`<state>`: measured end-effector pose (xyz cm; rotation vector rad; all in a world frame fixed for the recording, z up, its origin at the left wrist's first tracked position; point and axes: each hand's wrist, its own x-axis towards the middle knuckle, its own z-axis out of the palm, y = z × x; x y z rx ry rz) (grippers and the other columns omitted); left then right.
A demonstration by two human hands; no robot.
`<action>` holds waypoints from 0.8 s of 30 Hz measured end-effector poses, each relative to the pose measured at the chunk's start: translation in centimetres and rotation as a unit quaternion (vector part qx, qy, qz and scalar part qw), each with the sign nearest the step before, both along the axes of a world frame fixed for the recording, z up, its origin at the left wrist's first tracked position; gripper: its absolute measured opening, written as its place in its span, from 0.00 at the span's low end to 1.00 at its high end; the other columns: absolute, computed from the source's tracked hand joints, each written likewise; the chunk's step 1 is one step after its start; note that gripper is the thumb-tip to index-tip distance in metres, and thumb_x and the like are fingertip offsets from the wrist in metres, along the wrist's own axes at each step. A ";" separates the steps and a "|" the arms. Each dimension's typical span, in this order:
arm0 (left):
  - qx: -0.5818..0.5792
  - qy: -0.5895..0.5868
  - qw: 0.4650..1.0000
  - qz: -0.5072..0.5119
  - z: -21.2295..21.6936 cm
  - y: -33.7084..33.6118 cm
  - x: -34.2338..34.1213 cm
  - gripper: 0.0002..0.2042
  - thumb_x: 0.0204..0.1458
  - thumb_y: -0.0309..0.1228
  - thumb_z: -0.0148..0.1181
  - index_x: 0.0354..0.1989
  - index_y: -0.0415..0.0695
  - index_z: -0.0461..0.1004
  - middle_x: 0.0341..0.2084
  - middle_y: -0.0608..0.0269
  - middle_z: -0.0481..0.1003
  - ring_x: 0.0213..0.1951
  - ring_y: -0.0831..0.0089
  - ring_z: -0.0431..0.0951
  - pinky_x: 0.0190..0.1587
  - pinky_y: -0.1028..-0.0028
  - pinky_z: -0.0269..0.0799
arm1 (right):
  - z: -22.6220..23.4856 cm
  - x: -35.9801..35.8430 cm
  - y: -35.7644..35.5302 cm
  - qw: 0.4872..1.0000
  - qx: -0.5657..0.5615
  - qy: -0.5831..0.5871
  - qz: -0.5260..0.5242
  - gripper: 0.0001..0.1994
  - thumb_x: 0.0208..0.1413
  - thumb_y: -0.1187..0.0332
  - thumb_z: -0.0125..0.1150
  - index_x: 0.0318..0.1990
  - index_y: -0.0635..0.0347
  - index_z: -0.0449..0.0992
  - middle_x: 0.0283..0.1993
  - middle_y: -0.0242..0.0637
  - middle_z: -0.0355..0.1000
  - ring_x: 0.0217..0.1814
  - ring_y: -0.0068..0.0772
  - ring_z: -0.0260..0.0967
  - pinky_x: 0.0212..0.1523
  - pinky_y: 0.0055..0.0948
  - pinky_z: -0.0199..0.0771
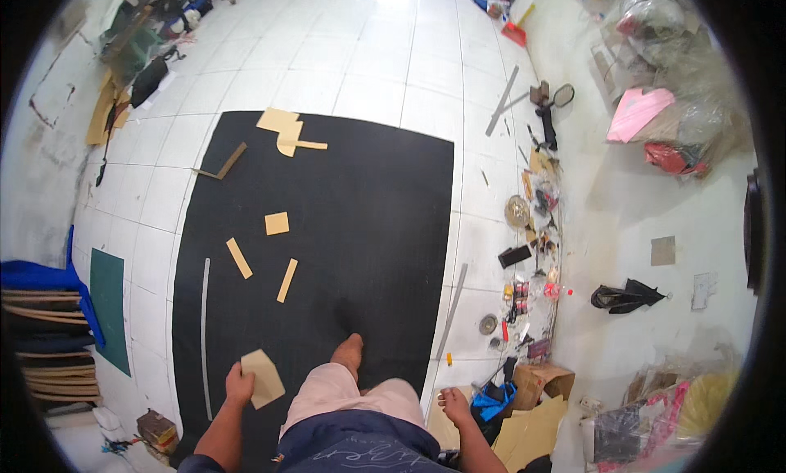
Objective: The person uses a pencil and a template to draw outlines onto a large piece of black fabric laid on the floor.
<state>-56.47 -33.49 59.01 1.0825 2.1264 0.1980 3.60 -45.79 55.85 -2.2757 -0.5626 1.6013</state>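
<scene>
Down by the bent knee (348, 387), left hand (238, 387) clenched on a tan card piece (262, 378) over the black mat (360, 227), right hand (455, 406) loose on card sheets (528, 432), seemingly mid-gathering offcuts, next likely reaching toward the strips (239, 258).

A brown cardboard box (544, 381) stands open at lower right beside flat cardboard sheets (530, 434), with what may be clear plastic bags (667, 35) heaped upper right.
</scene>
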 end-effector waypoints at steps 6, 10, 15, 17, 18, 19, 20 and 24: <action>-0.013 0.083 0.996 0.005 0.7 -12.8 -7.5 0.15 0.55 0.34 0.59 0.45 0.37 0.77 0.41 0.38 0.80 0.48 0.39 0.80 0.51 0.51 0.75 | 1.5 -1.9 -6.4 0.987 0.096 -0.022 -0.130 0.16 0.75 0.55 0.47 0.51 0.59 0.74 0.39 0.35 0.77 0.35 0.27 0.76 0.33 0.28 0.76; 0.013 0.108 0.994 -0.020 3.0 -14.8 -11.0 0.15 0.55 0.35 0.58 0.45 0.36 0.77 0.40 0.38 0.81 0.47 0.38 0.81 0.50 0.51 0.75 | 0.9 -6.4 -23.2 0.989 0.024 -0.052 -0.133 0.17 0.72 0.56 0.48 0.51 0.59 0.77 0.41 0.45 0.79 0.39 0.39 0.80 0.35 0.38 0.80; 0.151 0.011 0.986 -0.073 5.3 -10.8 -11.7 0.14 0.55 0.33 0.62 0.43 0.35 0.76 0.35 0.44 0.81 0.42 0.48 0.84 0.46 0.58 0.77 | 0.3 -14.7 -46.5 0.976 -0.105 -0.012 -0.191 0.12 0.68 0.63 0.53 0.40 0.64 0.74 0.34 0.46 0.78 0.29 0.41 0.79 0.24 0.44 0.77; 0.163 -0.041 0.982 -0.084 5.4 -9.5 -12.3 0.13 0.54 0.33 0.64 0.40 0.35 0.74 0.33 0.46 0.80 0.38 0.55 0.83 0.42 0.61 0.76 | 1.0 -19.5 -51.2 0.958 -0.090 0.048 -0.268 0.14 0.71 0.60 0.51 0.48 0.62 0.75 0.29 0.39 0.75 0.25 0.35 0.72 0.22 0.38 0.72; 0.157 -0.073 0.981 -0.087 5.9 -8.6 -12.2 0.13 0.54 0.33 0.65 0.39 0.35 0.73 0.31 0.47 0.79 0.36 0.58 0.83 0.40 0.62 0.75 | 1.1 -21.8 -52.5 0.947 -0.081 0.077 -0.303 0.16 0.72 0.59 0.50 0.53 0.61 0.76 0.27 0.36 0.74 0.23 0.32 0.69 0.20 0.36 0.69; 0.154 -0.106 0.978 -0.092 7.2 -7.9 -11.2 0.13 0.54 0.33 0.65 0.37 0.35 0.73 0.29 0.48 0.78 0.34 0.60 0.82 0.38 0.63 0.74 | 1.1 -23.9 -53.4 0.933 -0.070 0.102 -0.339 0.18 0.74 0.57 0.48 0.57 0.60 0.76 0.25 0.32 0.72 0.21 0.29 0.66 0.19 0.33 0.67; 0.150 -0.136 0.974 -0.097 8.7 -7.7 -10.3 0.13 0.54 0.33 0.66 0.36 0.36 0.72 0.27 0.48 0.77 0.33 0.62 0.81 0.36 0.63 0.73 | 0.8 -25.5 -53.5 0.922 -0.080 0.123 -0.360 0.15 0.72 0.59 0.49 0.53 0.61 0.75 0.26 0.36 0.74 0.21 0.31 0.69 0.19 0.33 0.69; 0.108 -0.027 0.974 -0.198 9.6 -10.0 -15.4 0.11 0.53 0.32 0.65 0.36 0.36 0.73 0.28 0.48 0.78 0.33 0.60 0.82 0.37 0.62 0.74 | -0.1 -32.2 -49.5 0.964 -0.110 0.014 -0.244 0.11 0.73 0.61 0.46 0.46 0.57 0.71 0.30 0.39 0.75 0.23 0.33 0.71 0.18 0.34 0.69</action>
